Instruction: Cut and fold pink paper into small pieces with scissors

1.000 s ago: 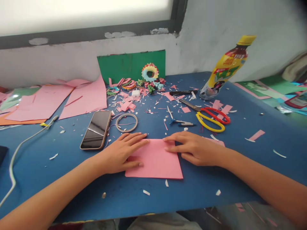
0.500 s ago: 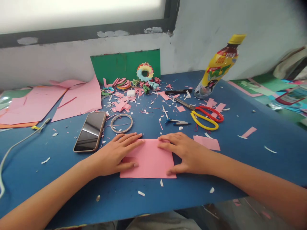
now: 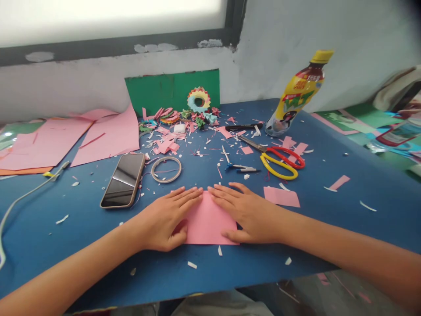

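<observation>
Drawn closer together than in the earlier head frame, the left hand (image 3: 164, 221) and right hand (image 3: 251, 215) rest with fingers extended and thumbs spread, visibly gripping nothing, on the flat, four-sided pink paper sheet (image 3: 210, 226) lying on the blue bench (image 3: 158, 274) beneath them. It should be light, thin and easily creased, best held by its edges; its near edge runs left to right, its long axis unclear.
</observation>
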Motion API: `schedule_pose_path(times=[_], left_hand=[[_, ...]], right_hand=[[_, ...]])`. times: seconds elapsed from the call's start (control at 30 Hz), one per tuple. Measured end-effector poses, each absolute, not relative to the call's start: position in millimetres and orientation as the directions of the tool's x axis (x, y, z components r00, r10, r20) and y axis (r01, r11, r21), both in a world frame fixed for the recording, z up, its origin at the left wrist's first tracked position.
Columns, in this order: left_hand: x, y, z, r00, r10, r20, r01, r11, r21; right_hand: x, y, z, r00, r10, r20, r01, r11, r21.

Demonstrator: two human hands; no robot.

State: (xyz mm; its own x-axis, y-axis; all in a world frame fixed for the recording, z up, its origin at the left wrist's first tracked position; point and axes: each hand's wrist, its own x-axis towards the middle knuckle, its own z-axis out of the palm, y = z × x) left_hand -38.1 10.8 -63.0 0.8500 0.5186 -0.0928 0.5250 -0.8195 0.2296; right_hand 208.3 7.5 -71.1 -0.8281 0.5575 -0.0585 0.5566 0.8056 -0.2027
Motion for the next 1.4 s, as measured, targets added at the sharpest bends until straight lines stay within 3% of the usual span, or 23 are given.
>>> schedule_pose_path(times=[0.27,0.67,0.87,1.03,1.17,1.27,1.4], left_hand=[[-37,8,-61,0.824,0.56,-0.083,0.564,-0.801,0.202],[-63,-1,-49,0.587,0.801,-0.119,0.807,-0.567,0.164],[-74,-12,-51,0.581,0.797,-0.166,0.812,-0.556,0.176],[-66,-18,-49,0.578,0.79,-0.206,0.816,-0.562,0.134],[-44,-21,-48,0.593,0.798,-0.111,0.805,-0.589,0.07],[-22,-20,-45,0.632,0.766,-0.116,0.775,-0.625,0.097],[-3,-15,-33,0.683,0.719,-0.126,0.73,-0.666,0.156]], right_hand=[[200,6,-74,-0.81,0.586,-0.026,0.58,0.793,-0.187],[246,-10,-68,-0.661,0.748,-0.058,0.747,0.648,-0.151],[240,-6,-74,-0.679,0.727,0.098,0.716,0.686,-0.131],[244,0,-69,-0.635,0.706,0.313,0.636,0.708,-0.306],[252,-7,-60,-0.522,0.694,0.496,0.622,0.708,-0.336],[253,-14,-55,-0.464,0.763,0.45,0.674,0.633,-0.379],[248,-20,-50,-0.428,0.871,0.24,0.742,0.49,-0.458]])
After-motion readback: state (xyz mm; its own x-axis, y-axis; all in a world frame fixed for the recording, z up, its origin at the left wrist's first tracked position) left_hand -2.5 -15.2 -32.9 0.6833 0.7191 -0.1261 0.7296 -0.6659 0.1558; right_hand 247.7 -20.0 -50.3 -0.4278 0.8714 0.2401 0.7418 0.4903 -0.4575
